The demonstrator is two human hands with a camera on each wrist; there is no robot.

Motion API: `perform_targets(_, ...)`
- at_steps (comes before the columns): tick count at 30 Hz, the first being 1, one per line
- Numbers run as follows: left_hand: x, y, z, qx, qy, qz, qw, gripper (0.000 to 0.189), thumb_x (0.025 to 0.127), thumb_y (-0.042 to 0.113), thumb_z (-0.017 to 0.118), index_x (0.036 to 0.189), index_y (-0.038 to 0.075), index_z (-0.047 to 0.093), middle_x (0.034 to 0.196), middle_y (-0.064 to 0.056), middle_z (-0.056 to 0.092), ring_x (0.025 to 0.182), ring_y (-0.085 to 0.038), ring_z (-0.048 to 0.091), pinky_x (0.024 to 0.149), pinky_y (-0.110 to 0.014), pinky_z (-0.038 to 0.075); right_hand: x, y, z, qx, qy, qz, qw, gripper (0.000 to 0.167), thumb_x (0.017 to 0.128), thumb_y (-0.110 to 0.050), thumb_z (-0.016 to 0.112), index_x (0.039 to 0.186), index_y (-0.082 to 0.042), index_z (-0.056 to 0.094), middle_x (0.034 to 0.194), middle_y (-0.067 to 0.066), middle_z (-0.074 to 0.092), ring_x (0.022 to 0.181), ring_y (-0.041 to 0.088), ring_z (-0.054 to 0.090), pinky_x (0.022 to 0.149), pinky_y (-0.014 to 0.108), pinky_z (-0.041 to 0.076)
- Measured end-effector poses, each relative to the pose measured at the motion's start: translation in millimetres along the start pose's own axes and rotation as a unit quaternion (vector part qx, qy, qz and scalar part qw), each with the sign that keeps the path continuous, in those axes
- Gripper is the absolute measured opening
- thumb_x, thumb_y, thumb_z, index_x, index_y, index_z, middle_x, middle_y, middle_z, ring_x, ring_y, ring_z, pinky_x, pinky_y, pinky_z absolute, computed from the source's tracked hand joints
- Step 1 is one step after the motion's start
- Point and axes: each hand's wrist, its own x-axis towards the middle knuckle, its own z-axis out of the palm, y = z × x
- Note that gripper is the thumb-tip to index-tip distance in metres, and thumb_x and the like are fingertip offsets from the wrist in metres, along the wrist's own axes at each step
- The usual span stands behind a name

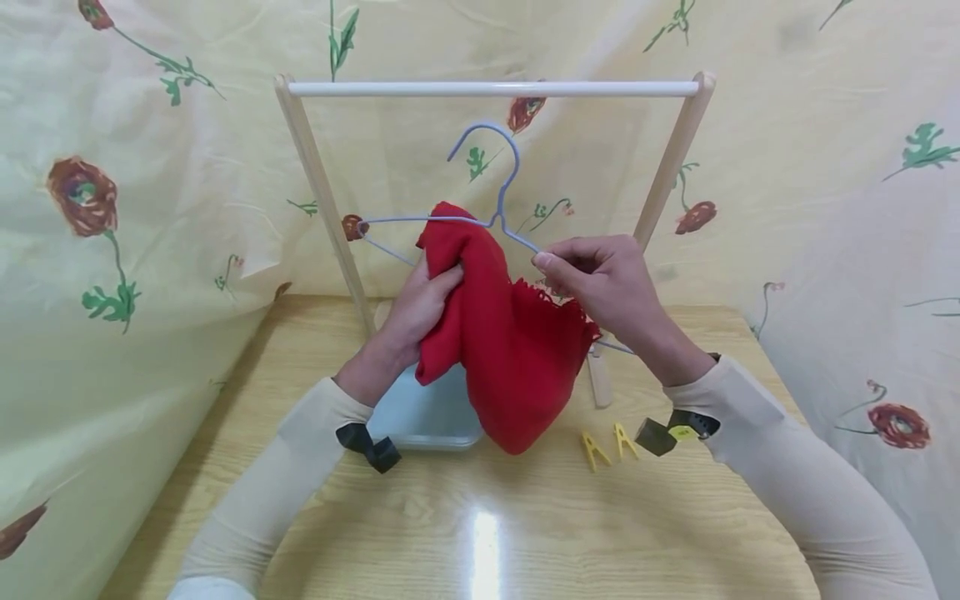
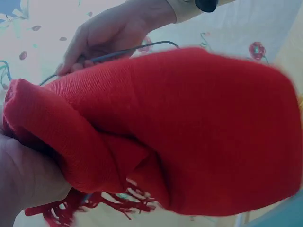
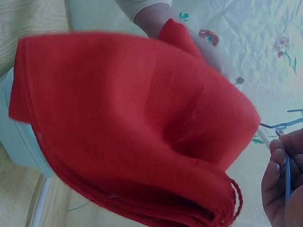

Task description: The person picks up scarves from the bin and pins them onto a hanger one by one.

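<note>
A red fringed scarf [image 1: 510, 367] hangs in folds from my left hand [image 1: 414, 310], which grips its upper left part with the thumb in front. My right hand [image 1: 600, 279] pinches the right shoulder of a thin blue-purple hanger [image 1: 501, 202] between thumb and fingers, its hook upward. In the head view, the hanger's left shoulder wire crosses in front of the scarf's top. Its lower bar disappears behind the cloth and shows again at lower right. The scarf [image 2: 203, 127] fills most of the left wrist view. Fringe dangles beside the left hand [image 2: 28, 175] there.
Behind the hands stands a rack with a white rail [image 1: 487, 88] on wooden posts [image 1: 318, 179]. A light blue tray [image 1: 435, 417] lies on the wooden table [image 1: 420, 525], partly under the scarf. Two yellow clothespins [image 1: 595, 451] lie right of it. Flowered cloth [image 1: 187, 275] surrounds the table.
</note>
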Motion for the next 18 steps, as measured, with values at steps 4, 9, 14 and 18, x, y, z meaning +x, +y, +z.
perform_targets(4, 2.0, 1.0, -1.1, 0.007, 0.003, 0.020, 0.9998, 0.035, 0.107, 0.016, 0.046, 0.141, 0.017, 0.038, 0.124, -0.004, 0.054, 0.114, -0.019, 0.056, 0.095, -0.034, 0.047, -1.5, -0.6, -0.3, -0.002, -0.002, -0.002, 1.0000, 0.020, 0.097, -0.021, 0.073, 0.105, -0.004, 0.079, 0.078, 0.010, 0.067, 0.070, 0.022, 0.060, 0.061, 0.029, 0.053)
perform_targets(9, 2.6, -0.1, -8.2, -0.005, 0.005, 0.019, 0.9998, 0.045, 0.108, 0.014, 0.042, 0.151, 0.019, 0.031, 0.127, -0.002, 0.051, 0.117, -0.016, 0.052, 0.096, -0.030, 0.046, -3.4, -1.1, 0.1, -0.002, -0.015, -0.008, 0.9998, 0.019, 0.097, -0.021, 0.072, 0.106, -0.005, 0.080, 0.079, 0.008, 0.067, 0.071, 0.023, 0.060, 0.061, 0.028, 0.055)
perform_targets(14, 0.7, -0.9, -12.2, -0.022, -0.011, -0.005, 0.9997, 0.035, 0.110, 0.020, 0.040, 0.144, 0.013, 0.037, 0.116, 0.001, 0.054, 0.104, -0.012, 0.056, 0.089, -0.025, 0.048, -4.4, 0.2, 0.3, 0.000, -0.031, 0.010, 0.9995, 0.021, 0.098, -0.023, 0.071, 0.106, -0.006, 0.080, 0.079, 0.006, 0.067, 0.070, 0.023, 0.058, 0.057, 0.029, 0.053)
perform_targets(18, -1.5, -0.2, -10.2, -0.009, -0.011, 0.004, 0.9999, 0.033, 0.110, 0.021, 0.041, 0.142, 0.014, 0.038, 0.118, 0.000, 0.053, 0.107, -0.013, 0.055, 0.090, -0.026, 0.047, -4.5, 0.8, -2.2, 0.004, -0.031, 0.010, 0.9995, 0.021, 0.098, -0.022, 0.071, 0.105, -0.004, 0.079, 0.078, 0.006, 0.068, 0.069, 0.022, 0.058, 0.055, 0.027, 0.049)
